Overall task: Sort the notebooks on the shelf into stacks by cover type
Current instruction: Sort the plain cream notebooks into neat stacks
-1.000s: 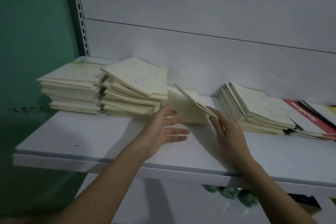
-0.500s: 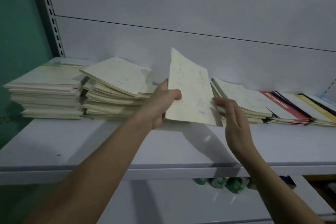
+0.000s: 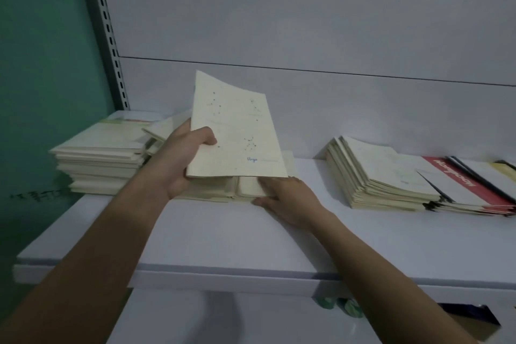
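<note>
Holding cream notebook [image 3: 237,131] upright, left hand [image 3: 181,159] has fingers and thumb clamped on its left edge; right hand [image 3: 284,198] fingers, straight and together, press low stack [image 3: 245,190] on shelf [image 3: 251,240].

I can't see my right hand's fingertips [image 3: 264,186], tucked under the raised cream notebook [image 3: 237,131]; the red-covered notebooks [image 3: 460,184] run off the right edge.

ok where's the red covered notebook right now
In the head view the red-covered notebook lies flat at the far right of the white shelf, beside the fanned stack of cream notebooks and partly under black-edged notebooks.
</note>
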Motion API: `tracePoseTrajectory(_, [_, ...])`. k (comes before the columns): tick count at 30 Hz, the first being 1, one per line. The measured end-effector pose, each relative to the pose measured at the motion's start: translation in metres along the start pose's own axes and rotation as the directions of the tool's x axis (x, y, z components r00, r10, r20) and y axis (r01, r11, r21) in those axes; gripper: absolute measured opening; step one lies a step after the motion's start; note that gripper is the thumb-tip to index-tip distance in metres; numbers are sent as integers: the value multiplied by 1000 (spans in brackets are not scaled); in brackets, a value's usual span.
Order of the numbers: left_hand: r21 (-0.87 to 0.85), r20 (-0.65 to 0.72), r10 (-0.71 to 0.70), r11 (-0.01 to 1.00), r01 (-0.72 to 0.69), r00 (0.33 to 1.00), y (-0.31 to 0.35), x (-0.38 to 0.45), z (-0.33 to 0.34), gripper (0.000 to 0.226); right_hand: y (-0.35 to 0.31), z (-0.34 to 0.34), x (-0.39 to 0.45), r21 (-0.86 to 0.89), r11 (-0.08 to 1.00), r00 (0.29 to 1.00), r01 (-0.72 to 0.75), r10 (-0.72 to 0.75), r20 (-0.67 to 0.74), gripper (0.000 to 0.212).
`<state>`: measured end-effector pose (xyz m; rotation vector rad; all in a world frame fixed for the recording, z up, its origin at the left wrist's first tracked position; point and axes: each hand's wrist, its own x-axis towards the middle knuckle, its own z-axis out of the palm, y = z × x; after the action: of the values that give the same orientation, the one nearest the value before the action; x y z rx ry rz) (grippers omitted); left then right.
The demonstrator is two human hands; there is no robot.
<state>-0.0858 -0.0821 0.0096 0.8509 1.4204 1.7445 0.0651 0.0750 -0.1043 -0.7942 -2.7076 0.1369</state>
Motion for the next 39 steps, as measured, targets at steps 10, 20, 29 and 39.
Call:
tracePoseTrajectory(10, [-4,7,-77,997,77,997,-11,-15,-14,38,47,-35,-11,420,902,994,-98,72,76,30])
tracePoseTrajectory(20, [-33,95,-106,994,109,990,-31,-21,38,45,27,-89,-39,661,751,801,-2,397,-448,34])
tracePoseTrajectory(29, [-277,174,-103,949,149,979,-39,-25,77,62,-24,-67,-74,137,954,919,266,-208,-334,53])
tracePoseTrajectory(39, [-262,-109,-29,965,0,994,-18,-32,24,26,3,-79,-30,576,817,905,1,244,-348,38])
